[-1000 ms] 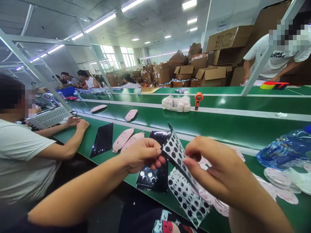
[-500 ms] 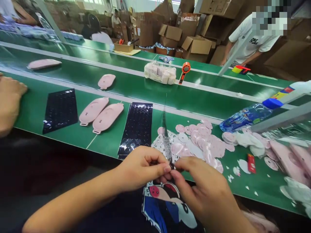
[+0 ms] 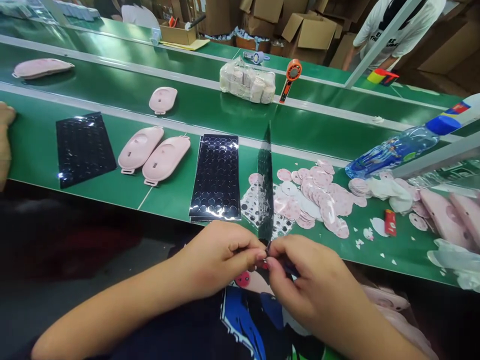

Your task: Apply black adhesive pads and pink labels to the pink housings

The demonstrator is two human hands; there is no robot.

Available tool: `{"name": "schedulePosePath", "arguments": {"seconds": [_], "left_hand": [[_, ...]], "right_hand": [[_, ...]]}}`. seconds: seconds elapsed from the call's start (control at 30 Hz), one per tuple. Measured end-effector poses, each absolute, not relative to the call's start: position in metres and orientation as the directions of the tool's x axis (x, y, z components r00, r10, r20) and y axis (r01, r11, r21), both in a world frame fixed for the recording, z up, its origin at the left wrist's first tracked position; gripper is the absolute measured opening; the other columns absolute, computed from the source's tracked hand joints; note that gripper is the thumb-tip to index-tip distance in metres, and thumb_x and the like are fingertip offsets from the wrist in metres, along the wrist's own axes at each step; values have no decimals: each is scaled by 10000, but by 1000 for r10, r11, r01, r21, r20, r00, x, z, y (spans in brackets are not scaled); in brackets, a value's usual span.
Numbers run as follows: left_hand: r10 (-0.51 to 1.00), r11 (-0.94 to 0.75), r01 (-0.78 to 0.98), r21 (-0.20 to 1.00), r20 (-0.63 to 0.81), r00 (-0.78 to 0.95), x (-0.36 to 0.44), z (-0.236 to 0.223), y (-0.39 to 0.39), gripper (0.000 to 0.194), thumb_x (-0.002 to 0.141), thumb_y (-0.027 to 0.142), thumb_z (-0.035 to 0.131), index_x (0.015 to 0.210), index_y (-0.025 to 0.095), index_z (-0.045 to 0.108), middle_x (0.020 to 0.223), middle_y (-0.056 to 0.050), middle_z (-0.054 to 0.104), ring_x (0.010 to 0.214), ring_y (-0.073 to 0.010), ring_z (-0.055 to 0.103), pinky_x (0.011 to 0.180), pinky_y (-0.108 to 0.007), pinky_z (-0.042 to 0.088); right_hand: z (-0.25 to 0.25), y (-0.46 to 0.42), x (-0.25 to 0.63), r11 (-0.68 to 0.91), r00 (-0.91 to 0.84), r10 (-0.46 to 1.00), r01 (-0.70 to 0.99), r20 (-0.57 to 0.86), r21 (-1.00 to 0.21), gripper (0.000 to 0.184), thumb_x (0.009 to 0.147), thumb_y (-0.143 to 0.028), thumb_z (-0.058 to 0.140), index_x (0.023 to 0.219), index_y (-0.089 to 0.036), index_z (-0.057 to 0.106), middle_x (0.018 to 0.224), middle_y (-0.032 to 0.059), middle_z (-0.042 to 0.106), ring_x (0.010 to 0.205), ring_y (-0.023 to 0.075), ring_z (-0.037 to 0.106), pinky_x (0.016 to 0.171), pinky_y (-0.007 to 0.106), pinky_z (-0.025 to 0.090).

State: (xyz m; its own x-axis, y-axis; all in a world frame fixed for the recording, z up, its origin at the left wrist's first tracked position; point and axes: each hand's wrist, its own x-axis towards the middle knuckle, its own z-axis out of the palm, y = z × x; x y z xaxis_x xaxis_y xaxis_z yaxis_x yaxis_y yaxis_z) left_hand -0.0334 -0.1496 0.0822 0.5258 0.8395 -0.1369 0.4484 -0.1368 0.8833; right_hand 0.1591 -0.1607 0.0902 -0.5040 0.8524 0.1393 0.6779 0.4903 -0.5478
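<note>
A dark glossy sheet [image 3: 265, 185] stands on edge in front of me, seen almost side-on. My left hand [image 3: 228, 257] pinches its near end between thumb and fingers. Right beside it, my right hand [image 3: 303, 270] pinches at the same end, fingertips nearly touching the left ones. Whether a small piece is between the fingertips I cannot make out. Behind the sheet lies a white sheet with dark dots [image 3: 250, 205]. To the left rests a stack of black sheets of round stickers [image 3: 215, 175]. Round pink discs [image 3: 318, 192] are heaped to the right.
Pink oval plastic parts [image 3: 167, 160] and another black sheet [image 3: 85, 150] lie left on the green table. A co-worker's hand [image 3: 5, 135] is at the left edge. A blue-capped bottle [image 3: 397, 150] leans right; a wrapped bundle [image 3: 247, 82] and orange handheld fan [image 3: 290, 80] are farther back.
The view has tilted down, so the table sits higher in the picture. The held sheet now shows a broader face and stands more upright. Both hands keep their pinch.
</note>
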Motion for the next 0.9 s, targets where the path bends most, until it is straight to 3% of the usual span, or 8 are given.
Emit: {"name": "schedulePosePath", "arguments": {"seconds": [0.2, 0.33, 0.43, 0.7, 0.9], "left_hand": [[858, -215, 464, 859, -60, 509, -37, 82, -158, 233, 901, 269, 506, 816, 185, 706, 733, -4, 712, 668, -108, 630, 633, -198, 443], [874, -307, 486, 818, 41, 484, -35, 81, -160, 195, 865, 220, 528, 786, 181, 702, 702, -5, 703, 630, -108, 619, 604, -204, 438], [912, -286, 475, 832, 85, 401, -33, 78, -159, 138, 803, 177, 564, 756, 180, 694, 659, 11, 683, 594, -98, 611, 565, -184, 438], [935, -319, 502, 804, 181, 304, -30, 75, -158, 76, 694, 133, 592, 684, 166, 659, 606, 31, 635, 561, -83, 570, 543, -179, 423], [948, -256, 488, 834, 117, 297, -28, 74, -156, 122, 696, 116, 548, 604, 172, 606, 557, 48, 596, 533, -74, 538, 525, -182, 400]], "right_hand": [[87, -158, 150, 511, -510, 842, 645, 179, -568, 182, 816, -165, 469, 656, -184, 554, 564, -30, 529, 502, 101, 481, 479, 248, 321], [82, -156, 144, 580, -494, 812, 628, 310, -519, 221, 800, -152, 462, 584, -176, 504, 537, -24, 463, 505, 100, 432, 483, 251, 297], [77, -154, 141, 601, -460, 799, 601, 387, -527, 215, 777, -126, 465, 568, -171, 481, 531, -23, 442, 508, 94, 413, 491, 247, 302], [75, -151, 137, 607, -453, 793, 529, 408, -593, 199, 775, -96, 471, 588, -153, 509, 548, -19, 460, 525, 82, 424, 501, 230, 323], [74, -150, 136, 564, -418, 819, 467, 392, -681, 171, 752, -93, 465, 600, -162, 501, 558, -15, 484, 530, 87, 448, 496, 222, 345]]}}
